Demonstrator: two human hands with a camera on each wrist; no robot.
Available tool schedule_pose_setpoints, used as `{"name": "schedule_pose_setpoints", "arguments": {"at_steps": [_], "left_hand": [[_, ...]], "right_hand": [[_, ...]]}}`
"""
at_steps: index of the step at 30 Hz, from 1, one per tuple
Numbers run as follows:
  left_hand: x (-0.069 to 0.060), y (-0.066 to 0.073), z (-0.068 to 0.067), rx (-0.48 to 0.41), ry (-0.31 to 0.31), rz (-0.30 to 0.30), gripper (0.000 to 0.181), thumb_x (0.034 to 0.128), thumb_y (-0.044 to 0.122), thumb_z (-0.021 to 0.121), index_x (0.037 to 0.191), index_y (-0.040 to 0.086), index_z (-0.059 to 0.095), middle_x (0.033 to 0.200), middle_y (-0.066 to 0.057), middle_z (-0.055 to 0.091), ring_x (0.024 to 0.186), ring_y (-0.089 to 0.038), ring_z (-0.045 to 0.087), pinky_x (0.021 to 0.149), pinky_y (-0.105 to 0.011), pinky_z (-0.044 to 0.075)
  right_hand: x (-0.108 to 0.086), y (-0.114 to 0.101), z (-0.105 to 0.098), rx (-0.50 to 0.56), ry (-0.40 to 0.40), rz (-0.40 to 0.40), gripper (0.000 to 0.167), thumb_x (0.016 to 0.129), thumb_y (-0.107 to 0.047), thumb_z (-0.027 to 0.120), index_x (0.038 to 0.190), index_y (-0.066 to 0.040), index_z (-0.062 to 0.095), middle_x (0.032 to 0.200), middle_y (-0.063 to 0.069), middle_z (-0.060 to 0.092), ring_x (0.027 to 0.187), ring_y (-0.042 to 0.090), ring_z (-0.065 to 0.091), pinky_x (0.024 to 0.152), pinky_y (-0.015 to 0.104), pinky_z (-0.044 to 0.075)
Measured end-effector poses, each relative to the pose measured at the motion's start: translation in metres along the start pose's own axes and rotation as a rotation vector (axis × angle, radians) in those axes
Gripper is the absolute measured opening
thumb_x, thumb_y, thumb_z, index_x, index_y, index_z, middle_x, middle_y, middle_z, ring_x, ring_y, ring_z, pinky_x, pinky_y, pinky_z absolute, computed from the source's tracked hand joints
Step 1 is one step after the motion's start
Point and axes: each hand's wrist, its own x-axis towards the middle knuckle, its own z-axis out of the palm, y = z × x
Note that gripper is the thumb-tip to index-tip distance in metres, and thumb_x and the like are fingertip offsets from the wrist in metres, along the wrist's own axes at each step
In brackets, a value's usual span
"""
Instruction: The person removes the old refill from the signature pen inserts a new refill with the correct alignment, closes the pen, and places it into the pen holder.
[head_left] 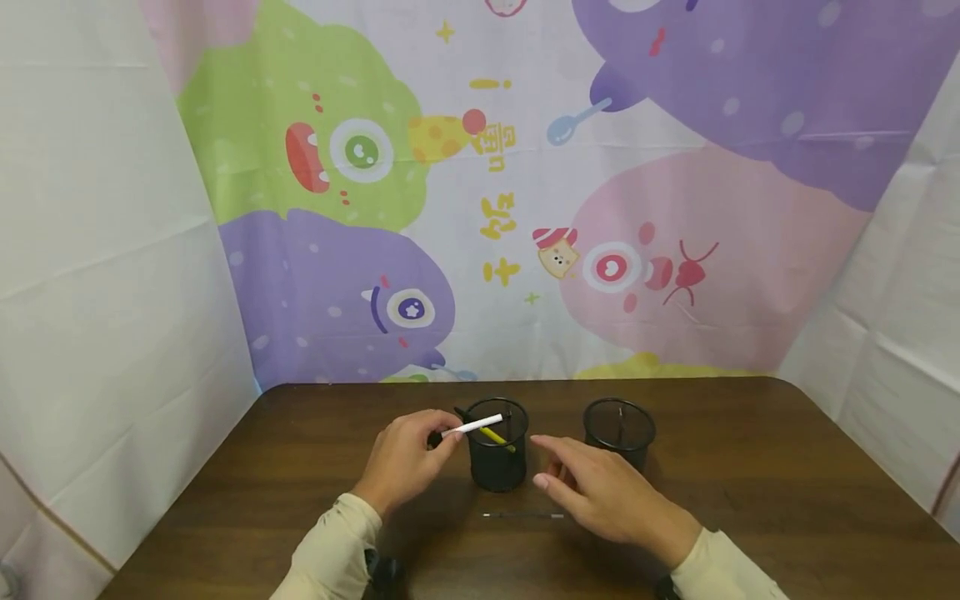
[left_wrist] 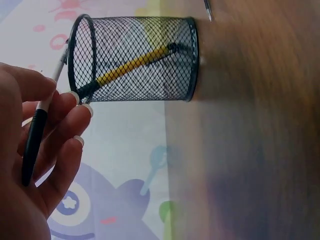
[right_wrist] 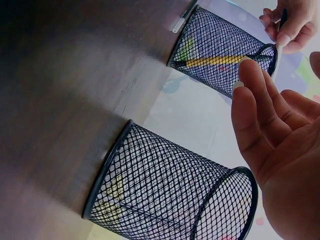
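My left hand [head_left: 408, 454] pinches a white pen [head_left: 480, 423] with a black end, held tilted over the rim of the left black mesh pen cup [head_left: 498, 471]. In the left wrist view the pen's black part [left_wrist: 34, 142] lies against the palm side. Inside that cup leans a yellow pen [left_wrist: 132, 66] with black ends. To the right of this cup my right hand [head_left: 607, 492] hovers with loosely bent fingers and nothing in it. A thin pen refill [head_left: 522, 516] lies on the table in front of the left cup.
A second black mesh pen cup [head_left: 619, 425] stands to the right, behind my right hand, with a thin dark stick [right_wrist: 150, 214] seen through its mesh. Both cups stand on a brown wooden table [head_left: 315, 433]. A cartoon-printed cloth [head_left: 517, 342] hangs behind it.
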Motion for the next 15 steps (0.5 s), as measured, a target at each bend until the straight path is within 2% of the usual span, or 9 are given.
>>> {"name": "schedule_pose_setpoints", "arguments": {"at_steps": [3,8,11,15], "left_hand": [[0.001,-0.001,-0.001,0.079,-0.002,0.065,0.007,0.0873,0.019,0.079,0.093,0.021,0.075,0.083,0.014,0.065,0.063,-0.008,0.055,0.056,-0.027,0.045],[0.003,-0.003,0.001,0.209,0.029,0.218,0.009,0.084,0.019,0.081,0.092,0.02,0.077,0.079,0.014,0.061,0.058,-0.002,0.049,0.049,-0.024,0.043],[0.005,-0.004,0.002,0.262,0.049,0.305,0.01,0.0823,0.018,0.081,0.092,0.019,0.077,0.079,0.012,0.06,0.059,-0.002,0.05,0.049,-0.025,0.045],[0.011,-0.003,0.003,0.303,0.041,0.398,0.011,0.0823,0.013,0.077,0.093,0.015,0.077,0.081,0.008,0.058,0.063,-0.007,0.053,0.053,-0.029,0.049]], "right_hand": [[0.001,-0.001,0.0,0.004,-0.012,0.009,0.045,0.102,-0.04,0.058,0.137,-0.012,0.058,0.088,-0.019,0.054,0.073,-0.004,0.051,0.063,0.019,0.047],[0.0,-0.002,0.001,0.004,-0.027,0.007,0.04,0.103,-0.041,0.057,0.133,-0.015,0.061,0.088,-0.021,0.053,0.073,-0.005,0.051,0.064,0.019,0.048],[0.0,-0.002,0.001,0.003,-0.033,0.002,0.038,0.103,-0.041,0.056,0.131,-0.016,0.062,0.089,-0.022,0.053,0.074,-0.005,0.051,0.064,0.02,0.048],[-0.001,-0.002,-0.001,-0.011,-0.034,0.004,0.037,0.103,-0.042,0.055,0.129,-0.016,0.063,0.089,-0.022,0.053,0.075,-0.005,0.051,0.065,0.02,0.048]]}}
